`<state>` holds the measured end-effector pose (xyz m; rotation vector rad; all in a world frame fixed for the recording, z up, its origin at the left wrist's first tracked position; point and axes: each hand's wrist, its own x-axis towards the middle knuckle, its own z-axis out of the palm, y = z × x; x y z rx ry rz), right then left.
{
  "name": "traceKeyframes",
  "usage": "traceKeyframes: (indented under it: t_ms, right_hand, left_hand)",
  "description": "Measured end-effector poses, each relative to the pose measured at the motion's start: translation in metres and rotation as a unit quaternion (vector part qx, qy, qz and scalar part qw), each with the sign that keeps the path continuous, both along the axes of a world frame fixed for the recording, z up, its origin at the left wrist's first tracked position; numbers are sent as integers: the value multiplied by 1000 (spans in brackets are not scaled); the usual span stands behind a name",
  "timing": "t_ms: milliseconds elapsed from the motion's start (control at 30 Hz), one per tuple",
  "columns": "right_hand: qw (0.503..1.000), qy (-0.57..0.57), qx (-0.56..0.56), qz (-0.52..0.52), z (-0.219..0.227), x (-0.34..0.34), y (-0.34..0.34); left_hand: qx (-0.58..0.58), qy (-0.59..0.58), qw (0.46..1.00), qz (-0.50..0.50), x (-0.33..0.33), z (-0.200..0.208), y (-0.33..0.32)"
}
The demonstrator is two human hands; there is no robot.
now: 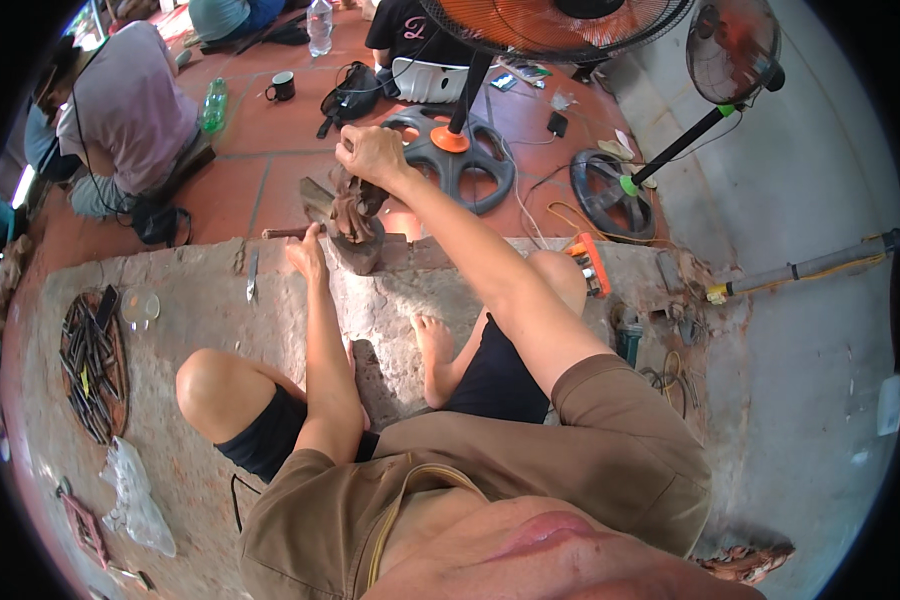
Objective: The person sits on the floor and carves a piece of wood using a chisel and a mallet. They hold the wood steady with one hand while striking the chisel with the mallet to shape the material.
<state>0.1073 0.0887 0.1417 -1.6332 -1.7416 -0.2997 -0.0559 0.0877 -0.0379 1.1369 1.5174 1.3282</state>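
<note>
Carving in hand, upper centre of frame, on the wooden block.

My right hand [372, 152] has its grip closed over the top of the dark wood carving [353, 205], which stands on the block [365, 250]. My left hand [307, 255] sits at the block's left edge, by a tool handle [282, 233]; whether its grip is closed, I cannot tell. To do well: press the carving down firmly, keep fingers off the cutting line, take shallow cuts.

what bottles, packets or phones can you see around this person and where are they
clear bottle: top edge, tall, see-through, pale label
green bottle: upper left on the red floor, beside a seated person
phone: upper middle by the fan bases, small, dark, flat
plastic bag: lower left, crumpled, clear
</note>
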Motion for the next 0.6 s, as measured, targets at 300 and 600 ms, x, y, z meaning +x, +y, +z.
traceKeyframes:
  t_ms: [300, 600]
  right_hand:
    - [999, -31, -30, 7, -4, -8, 10]
    - [999, -34, -3, 22, -1, 1, 1]
  left_hand:
    - [4, 146, 986, -85, -2, -43, 2]
    - [60, -120, 990, 36, 3, -21, 2]
